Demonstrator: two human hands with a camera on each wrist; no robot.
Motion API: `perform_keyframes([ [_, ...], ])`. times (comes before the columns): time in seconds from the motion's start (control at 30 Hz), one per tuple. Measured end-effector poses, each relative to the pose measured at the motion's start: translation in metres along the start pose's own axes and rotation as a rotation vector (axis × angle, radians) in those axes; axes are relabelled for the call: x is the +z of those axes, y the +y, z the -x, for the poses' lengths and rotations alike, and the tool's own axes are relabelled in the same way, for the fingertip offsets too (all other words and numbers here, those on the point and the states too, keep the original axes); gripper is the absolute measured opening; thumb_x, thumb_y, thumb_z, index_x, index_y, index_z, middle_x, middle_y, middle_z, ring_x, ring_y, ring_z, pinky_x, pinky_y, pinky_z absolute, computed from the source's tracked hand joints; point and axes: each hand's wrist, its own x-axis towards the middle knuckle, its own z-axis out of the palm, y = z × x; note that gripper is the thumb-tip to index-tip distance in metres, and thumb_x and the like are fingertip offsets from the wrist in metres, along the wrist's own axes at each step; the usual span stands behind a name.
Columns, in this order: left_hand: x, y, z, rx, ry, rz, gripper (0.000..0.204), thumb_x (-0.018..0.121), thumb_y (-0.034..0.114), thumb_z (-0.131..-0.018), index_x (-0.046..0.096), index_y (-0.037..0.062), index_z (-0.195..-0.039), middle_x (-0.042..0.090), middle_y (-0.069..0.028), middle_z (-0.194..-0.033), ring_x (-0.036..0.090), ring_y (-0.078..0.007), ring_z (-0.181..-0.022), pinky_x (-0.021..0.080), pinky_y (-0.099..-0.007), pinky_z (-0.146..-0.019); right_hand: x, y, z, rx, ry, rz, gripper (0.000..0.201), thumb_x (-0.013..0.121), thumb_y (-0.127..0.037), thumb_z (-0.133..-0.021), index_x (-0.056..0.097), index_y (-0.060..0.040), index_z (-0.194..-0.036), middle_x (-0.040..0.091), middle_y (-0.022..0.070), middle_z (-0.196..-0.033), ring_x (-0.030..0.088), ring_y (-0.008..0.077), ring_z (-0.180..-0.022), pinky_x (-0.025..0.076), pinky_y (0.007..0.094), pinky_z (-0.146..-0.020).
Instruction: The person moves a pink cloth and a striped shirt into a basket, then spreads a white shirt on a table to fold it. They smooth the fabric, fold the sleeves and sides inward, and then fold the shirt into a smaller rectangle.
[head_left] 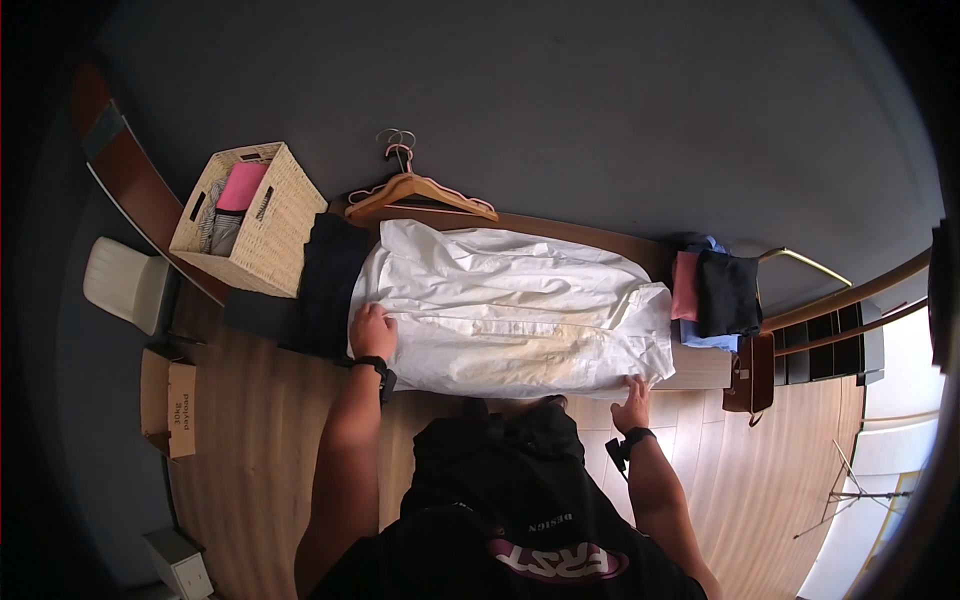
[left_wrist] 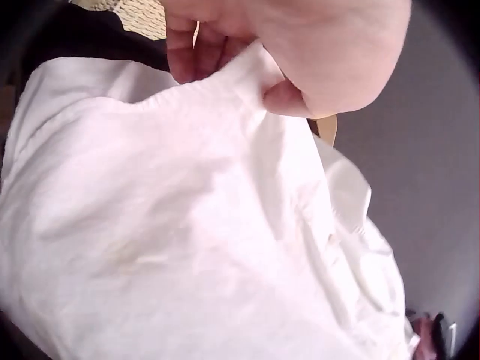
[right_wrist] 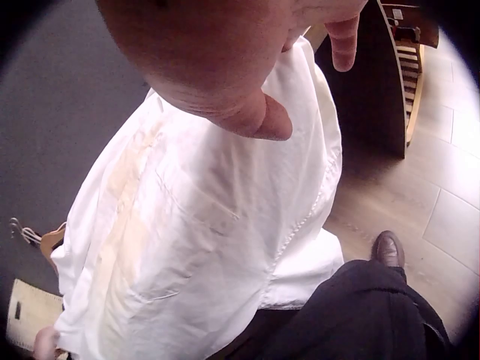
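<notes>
A white shirt (head_left: pixel 500 290) with yellowish patches along its middle is spread out over a low bench, wrinkled and reaching past the front edge. My left hand (head_left: pixel 372 332) is at its left end; in the left wrist view this hand (left_wrist: pixel 285 52) pinches the cloth edge between thumb and fingers, drawing up a fold. At the front right corner is my right hand (head_left: pixel 630 405). In the right wrist view, the right hand (right_wrist: pixel 217 60) holds the raised cloth edge, thumb on one side and a finger showing beyond the other; its remaining fingertips are hidden.
A dark folded garment (head_left: pixel 330 270) lies left of the shirt, beside a wicker basket (head_left: pixel 285 215) of clothes. Wooden and pink hangers (head_left: pixel 420 190) are behind it. Folded clothes (head_left: pixel 725 295) are stacked right, near a brown bag (head_left: pixel 752 372). A cardboard box (head_left: pixel 170 405) stands at left.
</notes>
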Motion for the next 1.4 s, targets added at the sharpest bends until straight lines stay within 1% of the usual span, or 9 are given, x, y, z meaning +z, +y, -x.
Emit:
perform_keyframes([
  [0.23, -0.004, -0.019, -0.019, -0.396, 0.066, 0.612, 0.028, 0.071, 0.025, -0.083, 0.062, 0.0024, -0.097, 0.068, -0.0158, -0.089, 0.065, -0.0358, -0.087, 0.052, -0.0435, -0.081, -0.003, -0.006, 0.001, 0.019, 0.002, 0.007, 0.072, 0.067, -0.004, -0.067, 0.043, -0.0033, -0.135, 0.033, 0.0229, -0.149, 0.029, 0.0411, -0.14, 0.026, 0.0434, -0.118],
  [0.33, 0.015, -0.036, -0.019, -0.338, 0.068, 0.347, 0.035, 0.073, 0.026, -0.08, 0.062, 0.0019, -0.104, 0.067, -0.0174, -0.094, 0.065, -0.0353, -0.092, 0.051, -0.0438, -0.082, -0.002, -0.005, 0.0, 0.015, 0.002, 0.015, 0.071, 0.067, -0.004, -0.067, 0.043, -0.0034, -0.135, 0.034, 0.0228, -0.149, 0.029, 0.0411, -0.139, 0.026, 0.0437, -0.118],
  [0.5, 0.004, -0.017, -0.01, -0.37, -0.158, 0.239, 0.055, 0.075, 0.037, -0.077, 0.06, -0.0024, -0.113, 0.066, -0.021, -0.106, 0.064, -0.036, -0.099, 0.051, -0.0414, -0.086, 0.001, 0.0, 0.0, 0.007, 0.016, 0.006, 0.07, 0.067, -0.004, -0.068, 0.045, -0.0038, -0.134, 0.035, 0.0226, -0.148, 0.029, 0.0411, -0.14, 0.026, 0.0443, -0.118],
  [0.6, 0.025, -0.023, -0.008, -0.326, -0.12, 0.162, 0.051, 0.075, 0.035, -0.075, 0.063, -0.0012, -0.109, 0.067, -0.0216, -0.109, 0.064, -0.0361, -0.1, 0.051, -0.0408, -0.086, -0.003, -0.003, 0.0, 0.006, 0.006, 0.006, 0.068, 0.066, -0.003, -0.068, 0.045, -0.004, -0.134, 0.036, 0.0214, -0.148, 0.03, 0.0397, -0.14, 0.028, 0.0435, -0.117],
  [0.7, 0.032, -0.035, -0.02, -0.381, -0.376, 0.26, 0.042, 0.07, 0.031, -0.075, 0.067, 0.0021, -0.105, 0.067, -0.0223, -0.106, 0.063, -0.0381, -0.103, 0.05, -0.0441, -0.087, -0.016, -0.01, 0.002, 0.024, -0.027, -0.008, 0.068, 0.064, -0.002, -0.069, 0.045, -0.0039, -0.134, 0.037, 0.0199, -0.148, 0.032, 0.0377, -0.14, 0.029, 0.0422, -0.117],
  [0.8, 0.055, -0.058, -0.031, -0.438, -0.389, 0.466, 0.038, 0.068, 0.027, -0.074, 0.067, 0.0019, -0.103, 0.068, -0.0213, -0.102, 0.064, -0.0375, -0.102, 0.05, -0.0427, -0.087, -0.018, -0.013, 0.003, 0.034, -0.014, -0.005, 0.067, 0.064, -0.001, -0.069, 0.046, -0.0038, -0.133, 0.038, 0.0193, -0.148, 0.033, 0.0363, -0.139, 0.03, 0.0412, -0.117],
  [1.0, 0.053, -0.044, -0.042, -0.506, -0.156, 0.48, 0.041, 0.069, 0.029, -0.074, 0.066, -0.0004, -0.103, 0.069, -0.021, -0.1, 0.066, -0.0362, -0.098, 0.051, -0.0411, -0.083, -0.016, 0.0, 0.001, -0.02, 0.016, -0.029, 0.066, 0.065, 0.0, -0.069, 0.046, -0.0034, -0.132, 0.039, 0.0203, -0.147, 0.033, 0.0366, -0.14, 0.029, 0.0415, -0.117],
  [1.2, 0.048, -0.033, -0.072, -0.468, -0.366, 0.324, 0.044, 0.072, 0.036, -0.075, 0.069, -0.0018, -0.097, 0.071, -0.0196, -0.094, 0.069, -0.0352, -0.09, 0.052, -0.0397, -0.081, -0.014, 0.002, 0.0, -0.029, 0.007, -0.048, 0.066, 0.067, 0.0, -0.07, 0.046, -0.0035, -0.133, 0.038, 0.0207, -0.148, 0.032, 0.0376, -0.14, 0.028, 0.0429, -0.117],
  [1.4, 0.061, -0.047, -0.103, -0.551, 0.115, 0.707, 0.029, 0.069, 0.024, -0.085, 0.069, -0.0015, -0.099, 0.073, -0.0152, -0.096, 0.07, -0.0267, -0.092, 0.052, -0.0354, -0.082, -0.033, 0.001, -0.001, -0.002, -0.077, -0.066, 0.064, 0.066, -0.001, -0.073, 0.046, -0.0052, -0.134, 0.038, 0.0181, -0.149, 0.032, 0.0364, -0.141, 0.029, 0.0423, -0.117],
])
